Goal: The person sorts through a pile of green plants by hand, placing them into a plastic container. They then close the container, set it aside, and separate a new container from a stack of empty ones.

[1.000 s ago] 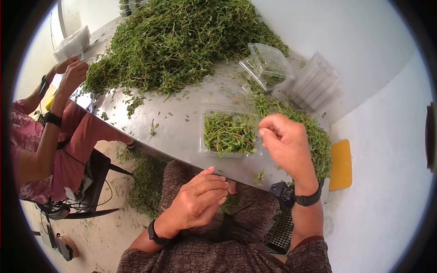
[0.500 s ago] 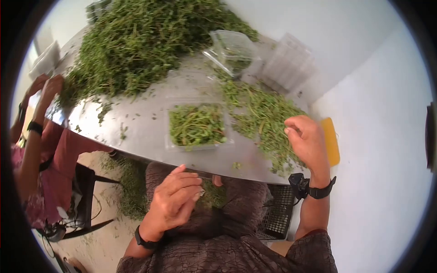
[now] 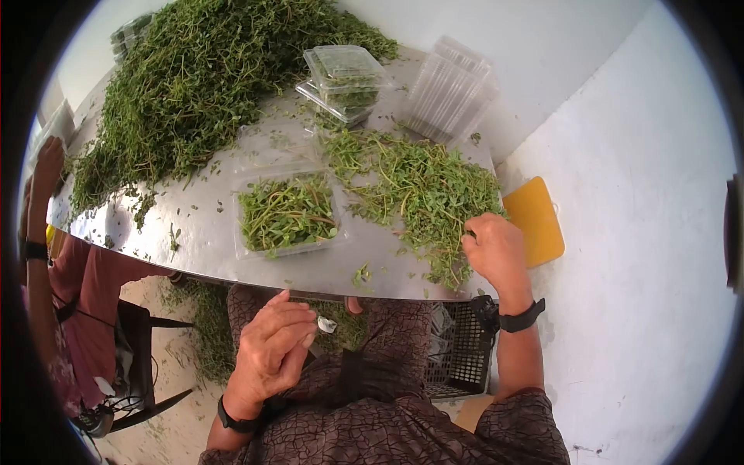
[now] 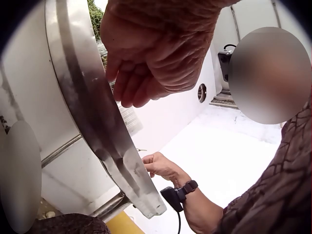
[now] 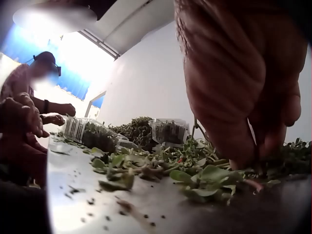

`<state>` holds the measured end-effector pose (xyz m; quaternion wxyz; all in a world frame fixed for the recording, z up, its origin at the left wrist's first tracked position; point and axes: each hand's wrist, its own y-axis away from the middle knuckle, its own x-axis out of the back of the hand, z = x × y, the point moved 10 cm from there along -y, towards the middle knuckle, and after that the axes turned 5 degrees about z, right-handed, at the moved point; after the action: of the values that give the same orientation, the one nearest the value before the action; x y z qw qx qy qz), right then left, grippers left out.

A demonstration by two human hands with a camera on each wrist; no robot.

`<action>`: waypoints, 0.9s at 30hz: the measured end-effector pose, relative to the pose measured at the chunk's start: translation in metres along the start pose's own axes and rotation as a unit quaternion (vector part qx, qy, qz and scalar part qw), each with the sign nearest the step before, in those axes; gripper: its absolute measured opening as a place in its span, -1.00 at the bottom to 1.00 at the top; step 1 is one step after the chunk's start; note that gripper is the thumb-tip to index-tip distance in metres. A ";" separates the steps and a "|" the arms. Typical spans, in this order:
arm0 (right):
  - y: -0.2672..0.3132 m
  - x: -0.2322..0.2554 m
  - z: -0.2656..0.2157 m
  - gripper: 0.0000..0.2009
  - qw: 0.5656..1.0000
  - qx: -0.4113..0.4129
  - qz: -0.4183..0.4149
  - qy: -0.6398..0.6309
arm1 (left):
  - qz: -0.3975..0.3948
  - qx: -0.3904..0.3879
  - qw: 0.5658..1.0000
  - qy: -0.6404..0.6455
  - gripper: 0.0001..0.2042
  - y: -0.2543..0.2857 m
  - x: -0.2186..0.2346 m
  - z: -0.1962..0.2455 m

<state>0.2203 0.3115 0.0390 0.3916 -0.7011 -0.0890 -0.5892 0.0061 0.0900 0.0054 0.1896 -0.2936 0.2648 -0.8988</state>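
My right hand (image 3: 500,249) is at the right end of a loose spread of leafy green sprigs (image 3: 418,182). In the right wrist view, its fingers and thumb come together down among the leaves, pinching sprigs there; the fingertips are partly hidden. An open clear plastic clamshell box (image 3: 339,236) filled with cut greens (image 3: 285,213) sits on the metal table (image 3: 221,252), left of the spread. My left hand (image 3: 271,345) hovers off the table's front edge, fingers loosely bent and nothing held, as the left wrist view also shows.
A large heap of greens (image 3: 186,101) covers the back left. Behind the spread are filled clamshell boxes (image 3: 349,77) and a stack of empty ones (image 3: 449,93). A yellow board (image 3: 535,221) stands by the wall. Below is a black crate (image 3: 461,353); another person's arm (image 3: 39,201) is at far left.
My right hand has moved from beside the open clamshell box rightward and down into the loose sprigs. My left hand stays low, loosely bent. The head view has swung right.
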 end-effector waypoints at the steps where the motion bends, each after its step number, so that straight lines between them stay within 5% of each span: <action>1: -0.001 -0.002 0.002 -0.91 1.000 0.000 0.001 0.000 | 0.000 0.000 1.000 -0.001 -0.83 0.000 0.000 0.000; 4: -0.006 -0.005 -0.001 -0.88 0.999 0.025 0.001 0.027 | 0.001 0.003 1.000 0.004 -0.83 0.002 0.001 0.000; 10: -0.021 0.041 -0.009 -0.96 0.989 -0.010 0.095 -0.112 | 0.000 0.005 1.000 0.002 -0.84 0.002 0.002 -0.002; 12: -0.026 0.046 -0.005 -0.98 0.979 -0.078 0.075 -0.172 | -0.003 0.003 1.000 0.005 -0.84 0.002 0.000 -0.003; 19: -0.036 0.045 -0.011 -0.96 0.975 -0.097 0.051 -0.193 | -0.001 0.010 1.000 0.004 -0.84 0.001 0.002 -0.004; 21: -0.033 0.024 -0.019 -0.92 0.996 -0.016 -0.010 -0.085 | 0.001 0.011 1.000 0.003 -0.85 0.002 0.003 -0.005; 27: -0.023 0.005 -0.026 -0.82 0.993 -0.055 -0.103 -0.029 | -0.002 0.010 1.000 -0.005 -0.83 0.004 0.005 -0.007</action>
<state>0.1882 0.3085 0.0537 0.2869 -0.7256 -0.1399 -0.6097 -0.0013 0.0871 0.0007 0.1923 -0.2970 0.2541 -0.9001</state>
